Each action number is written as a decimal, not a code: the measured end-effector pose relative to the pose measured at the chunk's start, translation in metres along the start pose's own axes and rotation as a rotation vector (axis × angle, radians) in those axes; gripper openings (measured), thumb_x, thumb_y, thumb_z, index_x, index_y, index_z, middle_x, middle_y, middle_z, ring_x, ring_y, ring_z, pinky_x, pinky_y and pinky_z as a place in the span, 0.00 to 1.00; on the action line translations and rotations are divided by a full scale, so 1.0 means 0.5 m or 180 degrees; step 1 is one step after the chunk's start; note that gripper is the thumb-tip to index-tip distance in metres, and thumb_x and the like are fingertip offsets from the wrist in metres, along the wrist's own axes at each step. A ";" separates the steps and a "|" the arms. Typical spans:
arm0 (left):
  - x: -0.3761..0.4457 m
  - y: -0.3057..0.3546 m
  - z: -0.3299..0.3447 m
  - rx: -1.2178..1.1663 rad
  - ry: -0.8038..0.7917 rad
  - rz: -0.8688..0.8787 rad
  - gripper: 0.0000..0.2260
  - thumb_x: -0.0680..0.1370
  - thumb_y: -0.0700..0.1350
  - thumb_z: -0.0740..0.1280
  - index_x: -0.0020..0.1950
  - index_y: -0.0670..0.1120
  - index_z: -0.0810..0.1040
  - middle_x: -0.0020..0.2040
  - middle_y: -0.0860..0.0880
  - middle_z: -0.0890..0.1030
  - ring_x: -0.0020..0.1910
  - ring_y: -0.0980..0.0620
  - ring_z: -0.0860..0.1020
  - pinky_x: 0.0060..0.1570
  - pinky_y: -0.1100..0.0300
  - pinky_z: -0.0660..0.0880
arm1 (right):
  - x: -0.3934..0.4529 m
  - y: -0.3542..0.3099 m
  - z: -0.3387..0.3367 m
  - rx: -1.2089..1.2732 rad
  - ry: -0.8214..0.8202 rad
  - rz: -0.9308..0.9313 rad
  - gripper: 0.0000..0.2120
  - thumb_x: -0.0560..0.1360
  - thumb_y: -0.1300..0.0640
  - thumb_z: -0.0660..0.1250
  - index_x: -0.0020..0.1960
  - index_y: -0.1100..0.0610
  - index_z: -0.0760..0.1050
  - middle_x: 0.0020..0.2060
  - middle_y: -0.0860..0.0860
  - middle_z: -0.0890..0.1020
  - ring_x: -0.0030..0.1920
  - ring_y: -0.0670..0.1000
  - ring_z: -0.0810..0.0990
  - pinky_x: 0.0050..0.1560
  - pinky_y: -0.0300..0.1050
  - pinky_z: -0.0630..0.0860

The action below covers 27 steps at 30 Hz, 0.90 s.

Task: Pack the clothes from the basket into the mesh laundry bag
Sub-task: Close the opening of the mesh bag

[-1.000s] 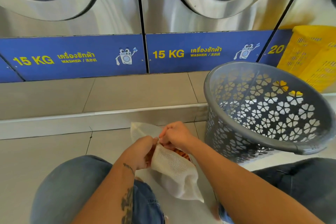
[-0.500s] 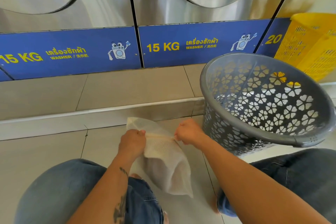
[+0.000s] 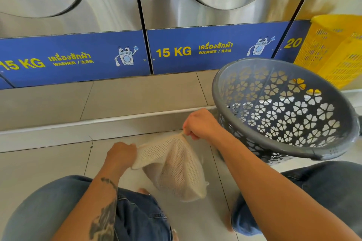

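A cream mesh laundry bag (image 3: 176,168) hangs just above the floor between my knees, bulging at the bottom. My left hand (image 3: 121,155) grips the bag's top left corner. My right hand (image 3: 199,123) pinches the top right end, where the fabric is drawn to a point. The top edge is stretched taut between the two hands, so the mouth is not open. The grey plastic basket (image 3: 260,143) with flower-shaped cutouts stands tilted to the right, touching my right forearm; no clothes show inside it.
Steel washers with blue "15 KG" panels (image 3: 74,58) line the back above a tiled step (image 3: 137,94). A yellow basket (image 3: 333,51) stands at the far right. My knees in jeans (image 3: 58,211) flank the bag on the tiled floor.
My hands have moved apart along the bag's top edge, the right one going right and up, and the mouth has drawn shut. The orange cloth seen inside a second ago is hidden.
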State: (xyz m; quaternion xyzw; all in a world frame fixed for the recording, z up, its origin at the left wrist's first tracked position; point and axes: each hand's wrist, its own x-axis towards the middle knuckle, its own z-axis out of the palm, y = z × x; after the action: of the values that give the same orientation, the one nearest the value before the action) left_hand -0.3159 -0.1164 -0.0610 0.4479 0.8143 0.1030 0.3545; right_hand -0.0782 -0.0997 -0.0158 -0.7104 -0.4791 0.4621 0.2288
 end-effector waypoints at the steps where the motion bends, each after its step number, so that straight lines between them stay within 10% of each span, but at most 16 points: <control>1: -0.005 -0.002 0.001 0.0468 0.0045 0.0223 0.12 0.80 0.46 0.61 0.48 0.38 0.77 0.43 0.42 0.78 0.36 0.47 0.75 0.39 0.56 0.73 | -0.001 0.000 0.010 -0.0031 -0.0056 0.0010 0.06 0.71 0.68 0.65 0.43 0.61 0.81 0.32 0.53 0.80 0.28 0.47 0.77 0.26 0.37 0.74; 5: -0.057 0.012 0.066 0.0804 -0.0195 0.1839 0.19 0.76 0.46 0.64 0.68 0.52 0.72 0.67 0.51 0.72 0.64 0.48 0.73 0.63 0.50 0.71 | -0.010 0.037 0.042 -0.0127 -0.0165 0.0116 0.06 0.63 0.67 0.67 0.36 0.66 0.82 0.32 0.62 0.83 0.31 0.56 0.80 0.41 0.54 0.83; 8: -0.076 0.028 0.118 0.1261 -0.0586 0.2382 0.24 0.76 0.49 0.63 0.73 0.57 0.66 0.71 0.55 0.69 0.67 0.49 0.70 0.66 0.49 0.68 | -0.019 0.055 0.057 0.0037 -0.0342 0.0210 0.06 0.73 0.68 0.65 0.43 0.66 0.82 0.33 0.57 0.80 0.32 0.52 0.78 0.36 0.45 0.78; 14: -0.052 0.029 0.130 0.1206 0.0023 0.2366 0.12 0.80 0.48 0.60 0.55 0.54 0.83 0.51 0.52 0.84 0.48 0.51 0.80 0.48 0.58 0.75 | -0.015 0.066 0.064 -0.0449 -0.0255 -0.0187 0.09 0.72 0.65 0.66 0.47 0.69 0.83 0.31 0.53 0.78 0.35 0.50 0.77 0.40 0.49 0.81; 27: -0.020 0.027 0.095 0.0654 0.0806 0.1800 0.11 0.79 0.43 0.62 0.52 0.51 0.84 0.47 0.47 0.84 0.44 0.45 0.80 0.46 0.52 0.79 | -0.031 0.188 0.019 -0.1025 -0.0121 0.0190 0.09 0.70 0.64 0.64 0.39 0.66 0.81 0.41 0.60 0.86 0.37 0.58 0.85 0.37 0.54 0.83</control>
State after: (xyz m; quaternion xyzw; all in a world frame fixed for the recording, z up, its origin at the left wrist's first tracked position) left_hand -0.2716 -0.1238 -0.0842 0.6734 0.7014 0.1695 0.1607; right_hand -0.0440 -0.1557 -0.0858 -0.7429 -0.5298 0.3993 0.0890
